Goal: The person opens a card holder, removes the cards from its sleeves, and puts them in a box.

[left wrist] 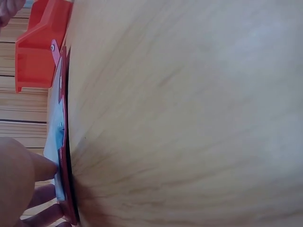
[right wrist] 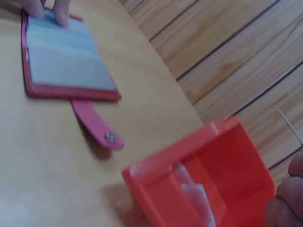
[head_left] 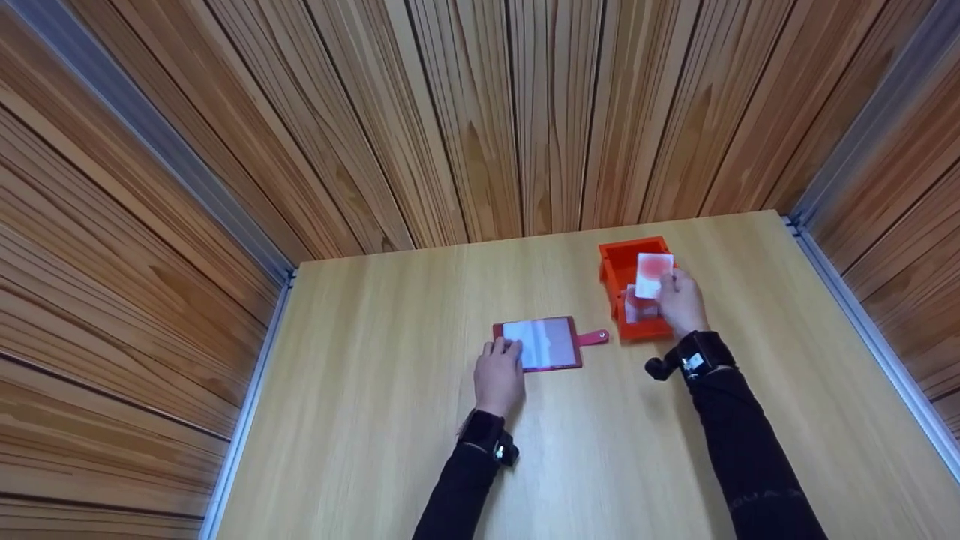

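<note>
My left hand point(head_left: 499, 379) rests its fingers on the left side of an opened red card holder point(head_left: 576, 341) with clear plastic sleeves. In the left wrist view, those fingertips touch the sleeves and the cover's edge. A pink snap strap point(head_left: 592, 337) sticks out from the holder's right side. Over an orange-red bin point(head_left: 630, 247), my right hand point(head_left: 682, 301) pinches a white card point(head_left: 654, 274) with a reddish round patch. The card shows only as a thin edge beside the fingers in the right wrist view. Inside the bin lie more pale cards point(head_left: 639, 307).
Everything stands on a light wooden table point(head_left: 375, 390). Wood-plank walls point(head_left: 480, 112) rise behind it and at both sides, with metal rails point(head_left: 877, 352) along the side edges. The bin stands right of the card holder, close beyond its strap.
</note>
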Available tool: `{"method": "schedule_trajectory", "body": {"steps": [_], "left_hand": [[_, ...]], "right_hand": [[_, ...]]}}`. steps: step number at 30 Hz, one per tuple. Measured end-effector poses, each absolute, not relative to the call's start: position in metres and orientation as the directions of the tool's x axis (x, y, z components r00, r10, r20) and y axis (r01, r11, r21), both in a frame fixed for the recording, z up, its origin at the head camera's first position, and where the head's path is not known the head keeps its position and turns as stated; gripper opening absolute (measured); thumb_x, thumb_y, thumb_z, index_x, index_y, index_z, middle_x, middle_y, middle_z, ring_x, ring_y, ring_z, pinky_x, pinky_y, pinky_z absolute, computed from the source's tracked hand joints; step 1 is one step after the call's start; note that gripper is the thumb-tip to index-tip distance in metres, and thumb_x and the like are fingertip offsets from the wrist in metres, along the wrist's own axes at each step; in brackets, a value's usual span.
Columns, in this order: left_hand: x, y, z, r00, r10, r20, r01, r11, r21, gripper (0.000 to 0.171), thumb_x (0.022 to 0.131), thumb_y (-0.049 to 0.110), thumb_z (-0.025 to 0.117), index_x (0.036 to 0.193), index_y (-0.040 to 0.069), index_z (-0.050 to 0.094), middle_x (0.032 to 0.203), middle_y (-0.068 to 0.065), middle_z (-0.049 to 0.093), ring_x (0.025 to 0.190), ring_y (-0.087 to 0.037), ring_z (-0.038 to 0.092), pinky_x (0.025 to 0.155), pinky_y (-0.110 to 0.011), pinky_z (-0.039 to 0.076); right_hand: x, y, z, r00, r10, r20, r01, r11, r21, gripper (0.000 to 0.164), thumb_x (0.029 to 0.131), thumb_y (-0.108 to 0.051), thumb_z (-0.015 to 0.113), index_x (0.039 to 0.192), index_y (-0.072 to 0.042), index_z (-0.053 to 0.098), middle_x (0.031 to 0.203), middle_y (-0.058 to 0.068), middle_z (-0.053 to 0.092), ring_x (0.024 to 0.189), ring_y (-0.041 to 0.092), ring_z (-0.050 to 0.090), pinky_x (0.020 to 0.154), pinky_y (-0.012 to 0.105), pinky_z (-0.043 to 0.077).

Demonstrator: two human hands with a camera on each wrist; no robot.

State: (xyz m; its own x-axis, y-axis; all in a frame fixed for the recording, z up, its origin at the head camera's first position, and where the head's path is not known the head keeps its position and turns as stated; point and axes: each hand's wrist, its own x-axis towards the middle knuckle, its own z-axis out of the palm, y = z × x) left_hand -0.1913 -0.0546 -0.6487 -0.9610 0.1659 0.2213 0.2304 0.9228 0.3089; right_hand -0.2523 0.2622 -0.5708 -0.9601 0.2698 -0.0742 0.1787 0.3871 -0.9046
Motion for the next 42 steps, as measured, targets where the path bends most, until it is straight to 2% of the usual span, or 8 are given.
{"method": "schedule_trajectory", "body": {"steps": [3, 7, 12, 16, 21, 28, 36, 42], "left_hand": [[-0.191, -0.055, -0.651, -0.949, 0.183, 0.255, 0.252, 0.929, 0.271, 0.029, 0.098, 0.017, 0.068, 0.126, 0.014, 0.074, 0.118, -0.007, 0.069, 0.11, -0.026, 0.063, 0.086, -0.039, 0.055], [-0.192, -0.055, -0.652, -0.941, 0.206, 0.267, 0.269, 0.936, 0.225, 0.027, 0.098, 0.018, 0.068, 0.124, 0.015, 0.074, 0.117, -0.006, 0.069, 0.108, -0.026, 0.063, 0.085, -0.038, 0.055], [-0.193, -0.055, -0.652, -0.954, 0.212, 0.21, 0.258, 0.94, 0.223, 0.029, 0.101, 0.02, 0.064, 0.128, 0.016, 0.072, 0.121, -0.005, 0.068, 0.113, -0.025, 0.061, 0.09, -0.038, 0.054], [-0.194, -0.054, -0.653, -0.958, 0.209, 0.196, 0.252, 0.94, 0.23, 0.029, 0.102, 0.019, 0.062, 0.129, 0.016, 0.072, 0.121, -0.005, 0.067, 0.113, -0.024, 0.061, 0.09, -0.037, 0.054], [-0.193, -0.054, -0.652, -0.96, 0.202, 0.192, 0.245, 0.941, 0.235, 0.028, 0.101, 0.017, 0.063, 0.127, 0.016, 0.073, 0.12, -0.005, 0.067, 0.111, -0.024, 0.06, 0.089, -0.037, 0.054], [-0.192, -0.051, -0.653, -0.959, 0.196, 0.205, 0.243, 0.941, 0.235, 0.028, 0.102, 0.017, 0.06, 0.127, 0.015, 0.072, 0.121, -0.005, 0.066, 0.113, -0.024, 0.06, 0.091, -0.037, 0.054], [-0.191, -0.05, -0.654, -0.951, 0.196, 0.24, 0.249, 0.943, 0.218, 0.025, 0.101, 0.015, 0.063, 0.123, 0.015, 0.073, 0.118, -0.004, 0.067, 0.114, -0.024, 0.06, 0.092, -0.037, 0.054], [-0.192, -0.05, -0.655, -0.957, 0.189, 0.22, 0.237, 0.948, 0.215, 0.026, 0.102, 0.017, 0.062, 0.125, 0.016, 0.072, 0.119, -0.003, 0.066, 0.114, -0.022, 0.06, 0.091, -0.036, 0.054]], "right_hand": [[-0.253, 0.27, -0.579, -0.956, 0.29, -0.049, 0.184, 0.459, -0.869, 0.042, 0.112, -0.02, 0.031, 0.13, 0.012, 0.052, 0.1, 0.02, 0.056, 0.094, 0.027, 0.053, 0.081, 0.031, 0.044], [-0.253, 0.275, -0.59, -0.951, 0.309, -0.017, 0.192, 0.544, -0.817, 0.044, 0.112, -0.018, 0.031, 0.133, 0.016, 0.049, 0.119, 0.036, 0.057, 0.111, 0.044, 0.054, 0.098, 0.051, 0.045], [-0.253, 0.273, -0.602, -0.946, 0.323, 0.013, 0.212, 0.651, -0.729, 0.039, 0.111, -0.016, 0.034, 0.119, 0.018, 0.051, 0.114, 0.042, 0.059, 0.11, 0.056, 0.057, 0.099, 0.061, 0.044], [-0.255, 0.268, -0.605, -0.943, 0.333, -0.004, 0.249, 0.697, -0.672, 0.036, 0.11, -0.017, 0.037, 0.112, 0.014, 0.053, 0.107, 0.04, 0.062, 0.103, 0.055, 0.06, 0.091, 0.06, 0.047], [-0.258, 0.26, -0.607, -0.93, 0.351, -0.112, 0.345, 0.724, -0.598, 0.039, 0.112, -0.028, 0.039, 0.117, 0.006, 0.057, 0.1, 0.027, 0.064, 0.096, 0.044, 0.061, 0.085, 0.051, 0.047], [-0.259, 0.251, -0.61, -0.902, 0.418, -0.105, 0.403, 0.732, -0.55, 0.044, 0.11, -0.035, 0.047, 0.117, 0.004, 0.066, 0.096, 0.023, 0.069, 0.094, 0.041, 0.063, 0.086, 0.05, 0.048], [-0.265, 0.243, -0.611, -0.887, 0.462, -0.027, 0.427, 0.795, -0.431, 0.042, 0.105, -0.028, 0.052, 0.086, 0.005, 0.069, 0.083, 0.025, 0.07, 0.083, 0.044, 0.068, 0.068, 0.048, 0.051], [-0.273, 0.237, -0.607, -0.887, 0.452, -0.094, 0.458, 0.834, -0.306, 0.039, 0.103, -0.027, 0.054, 0.089, 0.005, 0.07, 0.077, 0.019, 0.066, 0.074, 0.036, 0.064, 0.059, 0.039, 0.045]]}}
